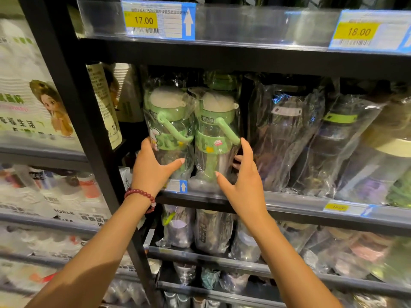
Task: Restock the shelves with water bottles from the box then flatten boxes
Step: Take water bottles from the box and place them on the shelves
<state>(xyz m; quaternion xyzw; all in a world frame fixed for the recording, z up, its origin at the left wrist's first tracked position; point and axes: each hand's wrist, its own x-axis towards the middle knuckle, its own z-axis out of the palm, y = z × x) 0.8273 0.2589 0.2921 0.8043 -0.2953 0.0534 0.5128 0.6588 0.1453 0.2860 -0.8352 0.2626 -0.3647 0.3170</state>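
Two green bottles stand side by side at the near edge of the middle shelf (289, 202), each in a clear plastic bag. The left hand (153, 167) cups the left bottle (170, 130) low on its left side, thumb spread across the front, the other fingers curled round the far side. The right hand (240, 174) flanks the right bottle (216, 132), fingers up along its right side and thumb reaching toward the base; whether it truly grips or only touches the bag is hard to tell.

The bottles look empty, so probably light, with stiff clear bodies. The loose bag is likely to slide and crinkle over the hard plastic, so a firm hold low on the body, palms pressing inward, seems safer than pinching the film. The carry loops (229, 131) sit under the wrap and offer little. Dark bagged bottles (287, 134) crowd just to the right, leaving little room.
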